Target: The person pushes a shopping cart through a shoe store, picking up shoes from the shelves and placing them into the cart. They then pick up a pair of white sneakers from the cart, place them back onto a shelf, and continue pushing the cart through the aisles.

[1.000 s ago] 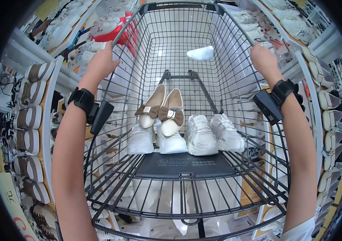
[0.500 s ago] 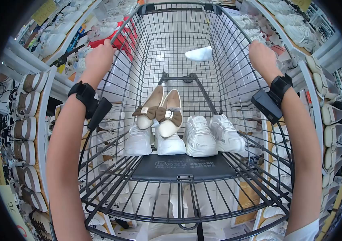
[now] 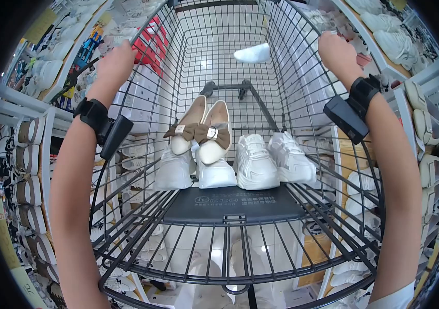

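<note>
My left hand point(image 3: 116, 64) is wrapped round the left top rail of a dark wire shopping cart point(image 3: 209, 273). On the opposite rail, my right hand point(image 3: 337, 55) is closed in the same way. Inside the cart, cream flats point(image 3: 212, 151) with brown bows rest tilted on top of white sneakers point(image 3: 217, 174). Beside them stands another pair of chunky white sneakers point(image 3: 257, 167). A white shoe-shaped item point(image 3: 253, 53) lies farther up the basket. Black straps with small devices sit on both wrists. My fingertips are partly hidden behind the rails.
Shelves of brown-and-white shoes point(image 3: 28, 190) line the left side. More pale shoes point(image 3: 429, 170) fill racks on the right. Red shoe boxes point(image 3: 151, 46) stand just beyond my left hand. The cart runs between these racks, over a light tiled floor.
The cart and both hands sit slightly higher in view, and the side shelves have shifted. Both hands keep hold of the rails; the shoes stay in the same arrangement.
</note>
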The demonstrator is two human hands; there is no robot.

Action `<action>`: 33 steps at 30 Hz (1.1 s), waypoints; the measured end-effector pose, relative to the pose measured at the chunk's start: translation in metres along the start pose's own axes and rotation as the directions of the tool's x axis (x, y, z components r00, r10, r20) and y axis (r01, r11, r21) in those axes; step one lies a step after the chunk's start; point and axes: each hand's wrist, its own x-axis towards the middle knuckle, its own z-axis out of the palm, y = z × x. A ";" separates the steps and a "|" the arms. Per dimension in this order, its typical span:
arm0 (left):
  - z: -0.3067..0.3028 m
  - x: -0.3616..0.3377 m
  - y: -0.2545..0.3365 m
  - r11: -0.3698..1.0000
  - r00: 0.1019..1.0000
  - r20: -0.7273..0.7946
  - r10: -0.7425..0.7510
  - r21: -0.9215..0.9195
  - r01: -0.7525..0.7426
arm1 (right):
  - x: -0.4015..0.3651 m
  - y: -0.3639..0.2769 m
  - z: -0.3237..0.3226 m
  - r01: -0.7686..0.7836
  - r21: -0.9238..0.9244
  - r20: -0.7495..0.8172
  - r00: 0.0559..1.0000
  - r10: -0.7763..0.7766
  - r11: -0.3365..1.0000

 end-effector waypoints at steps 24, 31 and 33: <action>0.063 0.050 -0.001 0.991 0.993 0.040 0.115 0.070 -0.117 | 0.020 0.001 0.034 0.021 -0.018 0.072 0.997 -0.020 1.000; 0.104 0.075 -0.030 0.988 0.994 0.041 0.102 0.111 -0.106 | 0.014 -0.003 0.022 -0.024 -0.002 0.194 0.981 0.024 1.000; 0.037 0.046 0.017 0.950 0.977 0.125 0.171 0.243 -0.197 | 0.013 0.001 0.033 0.016 -0.027 0.156 0.988 -0.012 0.999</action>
